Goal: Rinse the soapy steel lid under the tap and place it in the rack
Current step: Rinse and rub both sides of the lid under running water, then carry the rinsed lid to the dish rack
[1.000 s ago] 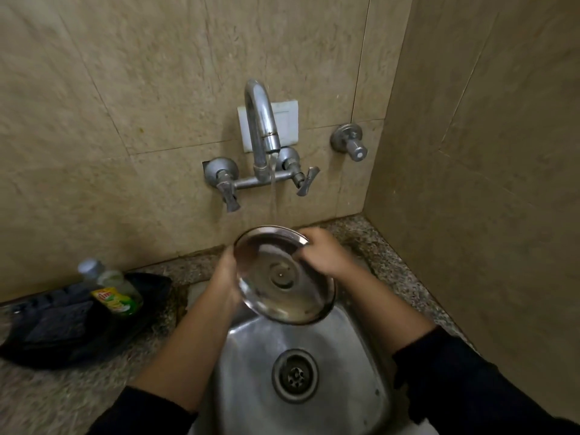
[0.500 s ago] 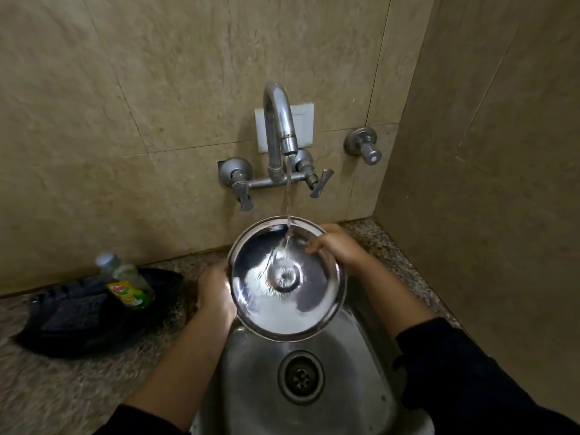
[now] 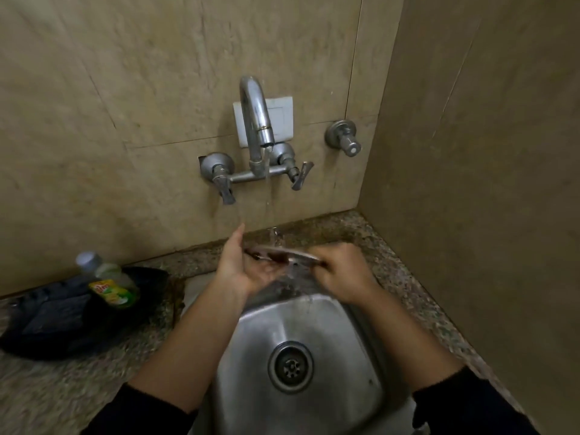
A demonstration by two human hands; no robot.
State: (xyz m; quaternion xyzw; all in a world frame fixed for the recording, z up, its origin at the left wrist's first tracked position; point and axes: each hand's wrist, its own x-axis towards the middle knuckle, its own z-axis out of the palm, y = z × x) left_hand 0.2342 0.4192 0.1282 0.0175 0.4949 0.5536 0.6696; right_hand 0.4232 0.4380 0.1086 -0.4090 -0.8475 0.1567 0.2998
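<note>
I have the round flat steel lid (image 3: 284,255) held nearly level, edge-on to the camera, over the back of the stainless steel sink (image 3: 301,334), at 12 o'clock from the drain (image 3: 291,367). Thin water stream from the curved chrome wall tap (image 3: 255,127) lands on the lid's top face. My left hand (image 3: 241,265) sits at the lid's 9 o'clock edge, palm up and fingers spread loosely, cupping under the rim. My right hand (image 3: 340,271) is at the 3 o'clock edge, fingers closed, pinching the rim. The lid's width runs left-right between the two hands, both touching it, neither clearly nearer.

Judgement: mid-rinse, top face being flushed; underside probably needs a pass. No rack that I can identify in view. At 9 o'clock on the speckled granite bench (image 3: 78,387) there's a dark black tray (image 3: 56,321) with a green-yellow dish-soap bottle (image 3: 108,284). Wet rim could slip.
</note>
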